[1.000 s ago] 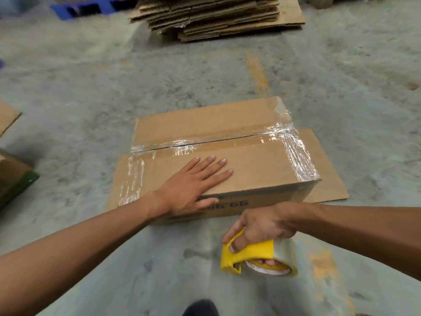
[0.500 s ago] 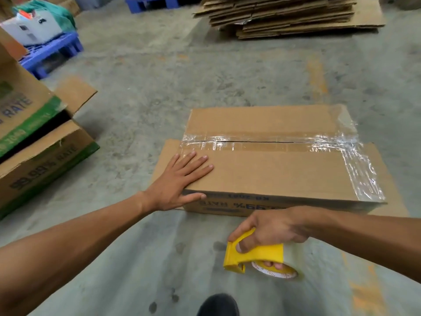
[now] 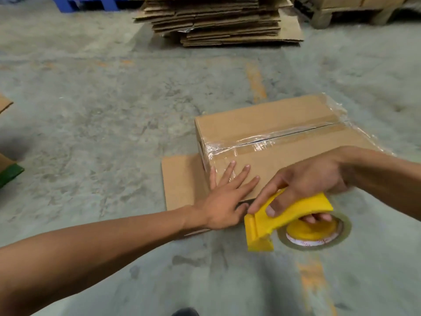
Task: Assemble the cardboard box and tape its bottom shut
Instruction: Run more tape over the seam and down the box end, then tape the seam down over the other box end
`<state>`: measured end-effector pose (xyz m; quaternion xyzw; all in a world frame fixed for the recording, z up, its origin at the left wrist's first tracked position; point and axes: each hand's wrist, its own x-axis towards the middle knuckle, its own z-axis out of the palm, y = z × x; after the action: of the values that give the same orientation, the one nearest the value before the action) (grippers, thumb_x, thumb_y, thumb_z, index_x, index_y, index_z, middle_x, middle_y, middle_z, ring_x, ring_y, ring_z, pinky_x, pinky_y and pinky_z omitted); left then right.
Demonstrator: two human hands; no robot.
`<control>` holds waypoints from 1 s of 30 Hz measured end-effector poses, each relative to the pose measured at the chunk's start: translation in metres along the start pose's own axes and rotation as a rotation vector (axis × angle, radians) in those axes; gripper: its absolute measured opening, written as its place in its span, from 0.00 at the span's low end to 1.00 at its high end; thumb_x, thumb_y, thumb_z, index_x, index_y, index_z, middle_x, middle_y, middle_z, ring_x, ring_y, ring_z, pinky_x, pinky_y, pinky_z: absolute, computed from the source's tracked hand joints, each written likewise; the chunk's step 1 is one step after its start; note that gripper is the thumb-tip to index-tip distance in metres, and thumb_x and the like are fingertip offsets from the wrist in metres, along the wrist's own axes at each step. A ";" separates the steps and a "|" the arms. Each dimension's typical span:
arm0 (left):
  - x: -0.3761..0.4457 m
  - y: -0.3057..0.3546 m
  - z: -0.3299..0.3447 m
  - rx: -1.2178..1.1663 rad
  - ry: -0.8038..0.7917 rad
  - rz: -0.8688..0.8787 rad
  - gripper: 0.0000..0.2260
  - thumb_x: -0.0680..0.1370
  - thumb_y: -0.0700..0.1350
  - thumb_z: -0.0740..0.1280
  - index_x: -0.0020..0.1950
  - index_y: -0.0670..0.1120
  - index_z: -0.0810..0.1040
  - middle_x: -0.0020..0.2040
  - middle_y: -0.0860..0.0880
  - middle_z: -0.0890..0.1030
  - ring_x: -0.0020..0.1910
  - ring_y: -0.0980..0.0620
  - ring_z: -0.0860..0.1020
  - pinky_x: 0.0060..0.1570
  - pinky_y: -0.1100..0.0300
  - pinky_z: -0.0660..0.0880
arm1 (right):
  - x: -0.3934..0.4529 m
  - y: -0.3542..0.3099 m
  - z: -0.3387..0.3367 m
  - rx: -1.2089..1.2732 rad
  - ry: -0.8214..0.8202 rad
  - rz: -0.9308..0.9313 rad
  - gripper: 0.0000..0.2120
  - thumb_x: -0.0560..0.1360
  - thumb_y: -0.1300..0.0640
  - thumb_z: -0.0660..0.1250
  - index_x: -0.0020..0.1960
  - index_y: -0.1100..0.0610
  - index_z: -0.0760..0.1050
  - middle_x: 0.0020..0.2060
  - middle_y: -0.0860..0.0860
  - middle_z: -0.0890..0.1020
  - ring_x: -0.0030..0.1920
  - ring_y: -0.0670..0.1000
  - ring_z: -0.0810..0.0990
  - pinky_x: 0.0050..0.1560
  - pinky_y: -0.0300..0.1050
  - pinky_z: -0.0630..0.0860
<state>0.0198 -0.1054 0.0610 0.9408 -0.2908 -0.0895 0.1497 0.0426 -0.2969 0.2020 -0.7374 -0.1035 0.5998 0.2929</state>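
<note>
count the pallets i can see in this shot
2. A blue pallet sits at the top left edge, behind the stack of flat cardboard. A wooden pallet sits at the top right, carrying boxes. Both are cut off by the frame, so more may lie beyond it.

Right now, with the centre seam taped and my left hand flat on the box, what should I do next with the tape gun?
Probably lay the yellow tape dispenser on the brown cardboard box's near-left edge: the left hand presses there, and the right hand hovers beside it.

Head camera looks forward and down, close over the floor (image 3: 114,110).
</note>
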 end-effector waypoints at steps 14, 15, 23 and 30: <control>0.039 0.090 -0.029 -1.272 -0.061 -0.106 0.10 0.77 0.43 0.67 0.57 0.45 0.81 0.54 0.47 0.85 0.54 0.49 0.83 0.57 0.58 0.77 | -0.074 0.065 -0.073 0.588 0.143 -0.387 0.28 0.62 0.44 0.80 0.62 0.40 0.81 0.20 0.54 0.73 0.15 0.47 0.71 0.21 0.37 0.71; 0.039 0.090 -0.038 -1.405 -0.044 -0.220 0.07 0.79 0.43 0.66 0.54 0.44 0.81 0.49 0.45 0.85 0.48 0.47 0.84 0.53 0.58 0.78 | -0.075 0.066 -0.076 0.600 0.133 -0.405 0.28 0.63 0.44 0.80 0.62 0.40 0.80 0.19 0.53 0.74 0.15 0.46 0.71 0.21 0.36 0.71; 0.040 0.065 -0.113 -2.020 -0.317 -0.538 0.28 0.74 0.65 0.64 0.56 0.40 0.78 0.43 0.41 0.82 0.36 0.45 0.81 0.36 0.56 0.79 | -0.080 0.068 -0.089 0.610 0.112 -0.522 0.26 0.65 0.44 0.79 0.63 0.38 0.80 0.20 0.51 0.76 0.16 0.44 0.72 0.22 0.35 0.72; 0.040 0.081 -0.119 -2.032 -0.384 -0.490 0.15 0.74 0.53 0.69 0.50 0.41 0.81 0.39 0.46 0.81 0.34 0.52 0.80 0.32 0.61 0.76 | -0.080 0.073 -0.093 0.592 0.101 -0.571 0.24 0.68 0.44 0.76 0.64 0.39 0.79 0.21 0.50 0.77 0.17 0.43 0.73 0.23 0.36 0.73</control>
<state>0.0411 -0.1644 0.1968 0.3770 0.0990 -0.4651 0.7948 0.0953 -0.4254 0.2375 -0.5912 -0.1124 0.4614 0.6519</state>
